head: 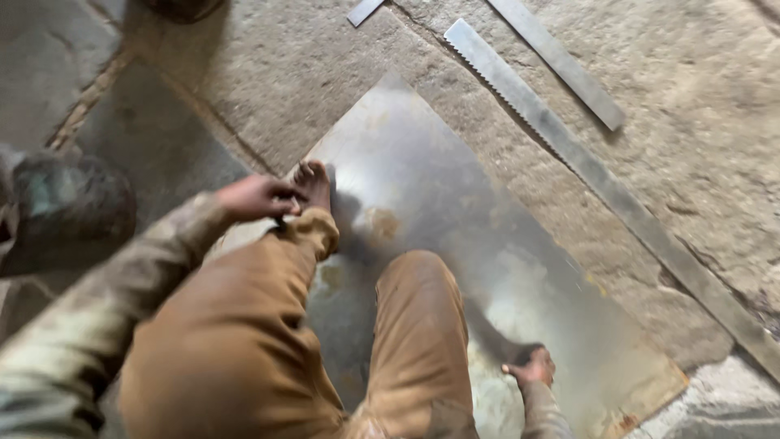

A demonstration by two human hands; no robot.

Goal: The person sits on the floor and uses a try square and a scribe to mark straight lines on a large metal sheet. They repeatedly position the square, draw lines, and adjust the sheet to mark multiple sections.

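Note:
A shiny metal sheet (439, 187) lies flat on the stone floor. I squat over it, my knees in brown trousers and a bare foot (313, 185) set on its left edge. My left hand (256, 197) reaches down beside that foot, fingers curled near the toes and the sheet's edge; whether it grips anything is unclear. My right hand (532, 367) is low at the near side, closed around a small dark object pressed against the sheet. The frame is blurred.
Two long flat metal strips lie on the stone floor beyond the sheet: one with a toothed edge (569, 154), one shorter (561, 61). A third strip end (363, 10) shows at the top. A dark rounded object (69, 207) sits at the left.

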